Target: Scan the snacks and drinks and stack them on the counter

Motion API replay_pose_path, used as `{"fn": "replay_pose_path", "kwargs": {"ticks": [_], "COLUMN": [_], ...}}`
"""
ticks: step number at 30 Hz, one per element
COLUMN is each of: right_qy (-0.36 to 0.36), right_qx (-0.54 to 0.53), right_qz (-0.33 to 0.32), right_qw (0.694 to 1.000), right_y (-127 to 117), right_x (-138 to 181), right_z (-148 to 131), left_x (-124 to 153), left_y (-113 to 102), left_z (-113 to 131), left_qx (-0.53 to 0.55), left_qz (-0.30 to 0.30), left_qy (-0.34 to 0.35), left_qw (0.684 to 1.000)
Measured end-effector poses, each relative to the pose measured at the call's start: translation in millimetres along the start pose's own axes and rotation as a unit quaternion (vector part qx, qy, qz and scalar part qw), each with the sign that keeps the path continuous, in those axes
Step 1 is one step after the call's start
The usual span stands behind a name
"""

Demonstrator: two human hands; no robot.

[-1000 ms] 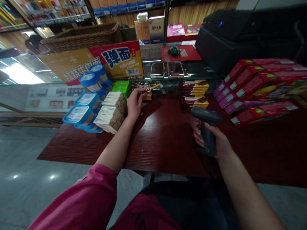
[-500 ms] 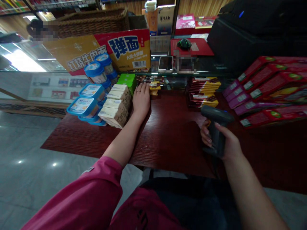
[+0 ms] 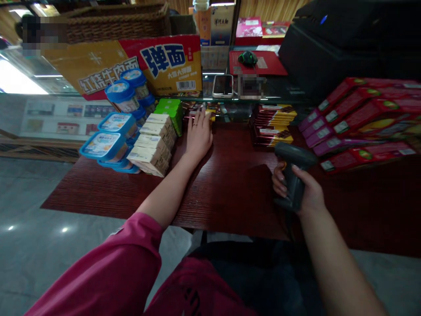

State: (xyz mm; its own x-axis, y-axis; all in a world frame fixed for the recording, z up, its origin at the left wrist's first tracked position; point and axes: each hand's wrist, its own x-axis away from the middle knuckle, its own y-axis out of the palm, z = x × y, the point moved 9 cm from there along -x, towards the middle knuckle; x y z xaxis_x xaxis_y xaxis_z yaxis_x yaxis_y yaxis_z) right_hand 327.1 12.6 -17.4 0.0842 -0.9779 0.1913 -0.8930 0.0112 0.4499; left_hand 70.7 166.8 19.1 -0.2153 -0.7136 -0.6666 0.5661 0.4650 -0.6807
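My right hand point(image 3: 308, 188) is wrapped round the grip of a dark barcode scanner point(image 3: 294, 153), its head tilted over the table. My left hand point(image 3: 199, 136) reaches to the back of the table with fingers stretched and slightly apart. It lies over a small pile of chocolate bars point(image 3: 212, 115) in dark and yellow wrappers, which it partly hides. Left of that hand stand a green box point(image 3: 169, 107) and rows of cream-coloured small boxes point(image 3: 149, 153). A taller stack of chocolate bars point(image 3: 272, 125) sits between my hands, farther back than the scanner.
Blue-lidded tubs point(image 3: 105, 145) are stacked at the left, before a large noodle carton point(image 3: 177, 66). A phone point(image 3: 222, 85) and a mouse point(image 3: 247, 58) lie on the glass counter point(image 3: 210, 79). Red and purple boxes point(image 3: 365, 118) pile up at the right of the wooden table point(image 3: 223, 184).
My left hand has shifted a little right over the small chocolate pile, its fingers spreading more. The scanner stays in my right hand. The whole view has moved slightly.
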Motion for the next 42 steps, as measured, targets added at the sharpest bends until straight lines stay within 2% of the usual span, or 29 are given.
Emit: {"fn": "replay_pose_path", "kwargs": {"ticks": [3,6,8,9,14,17,21,23,26,28,31,36,42], "right_qy": [-0.018,-0.033,-0.041,-0.044,-0.05,-0.051,-0.052,-0.046,-0.032,-0.028,-0.025,-0.005,0.003], "right_qx": [-0.012,-0.032,-0.04,-0.041,-0.039,-0.041,-0.035,-0.041,-0.047,-0.04,-0.037,-0.046,-0.034], "right_qz": [0.002,0.017,0.024,0.023,0.012,0.013,0.006,-0.008,-0.041,-0.058,-0.063,-0.063,-0.067], "right_qw": [1.0,0.999,0.998,0.998,0.998,0.998,0.998,0.998,0.998,0.997,0.997,0.997,0.997], "right_y": [-3.4,-9.4,-12.0,-12.4,-11.1,-11.2,-7.1,-2.2,6.7,10.6,11.4,9.2,4.9], "right_x": [-2.0,-3.8,-4.5,-4.6,-5.3,-4.8,-1.1,1.6,4.8,5.3,3.6,0.2,-2.8], "right_z": [-4.0,-7.1,-8.7,-9.3,-9.5,-9.7,-12.5,-13.1,-11.6,-9.8,-6.1,1.4,5.5], "left_x": [4.0,9.5,8.9,6.3,-8.0,-6.8,2.0,1.1,-3.8,-6.0,-8.7,-10.0,-8.2], "left_y": [17.6,42.4,56.3,62.2,83.4,77.3,60.1,51.4,41.9,42.1,51.2,64.1,64.1], "left_z": [62.3,128.9,155.7,161.4,146.9,142.8,148.8,143.0,124.8,115.4,109.3,105.8,107.2], "left_qx": [0.054,0.102,0.109,0.108,0.117,0.165,0.255,0.298,0.332,0.352,0.4,0.45,0.45], "left_qz": [-0.064,-0.14,-0.161,-0.162,-0.161,-0.151,-0.164,-0.147,-0.089,-0.07,-0.082,-0.107,-0.099], "left_qy": [0.083,0.191,0.231,0.233,0.171,0.183,0.208,0.162,0.054,0.0,-0.039,-0.055,-0.042], "left_qw": [0.993,0.966,0.953,0.953,0.965,0.957,0.93,0.929,0.938,0.933,0.912,0.885,0.887]}}
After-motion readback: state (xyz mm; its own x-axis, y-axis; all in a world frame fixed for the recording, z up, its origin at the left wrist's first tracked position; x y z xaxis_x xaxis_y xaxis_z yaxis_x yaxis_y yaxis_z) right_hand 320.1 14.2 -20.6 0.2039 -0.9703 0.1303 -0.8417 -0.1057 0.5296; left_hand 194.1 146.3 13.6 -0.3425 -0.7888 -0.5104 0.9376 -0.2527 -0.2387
